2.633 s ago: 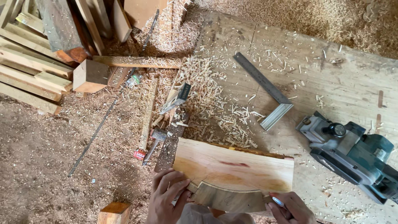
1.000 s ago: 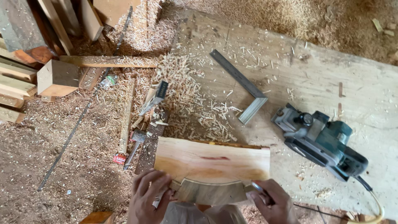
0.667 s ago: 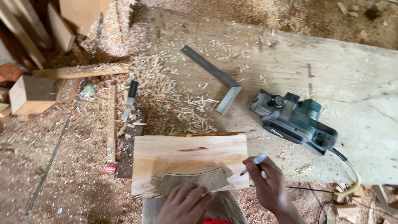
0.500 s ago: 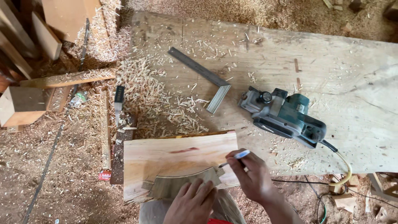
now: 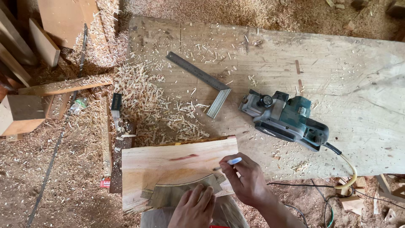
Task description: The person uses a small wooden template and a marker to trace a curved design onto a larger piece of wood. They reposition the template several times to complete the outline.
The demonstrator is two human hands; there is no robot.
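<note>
A pale wooden board [image 5: 168, 164] lies at the near edge of the workbench. On it rests a grey curved template [image 5: 177, 192], pressed flat by my left hand [image 5: 195, 207]. My right hand [image 5: 247, 179] grips a blue-capped pen [image 5: 230, 162], its tip at the template's upper right end. A dark curved line runs on the board along the template's top edge.
A green electric planer [image 5: 284, 120] with its cord sits right of the board. A metal try square [image 5: 202, 80] lies behind it among wood shavings [image 5: 147, 101]. The workbench [image 5: 337, 67] is a wide plank. Offcut blocks [image 5: 21, 114] and planks are on the sawdust floor at left.
The view has shifted right and in. My right hand moved from the board's right corner onto the board, bringing the pen to the template's edge. My left hand stays on the template.
</note>
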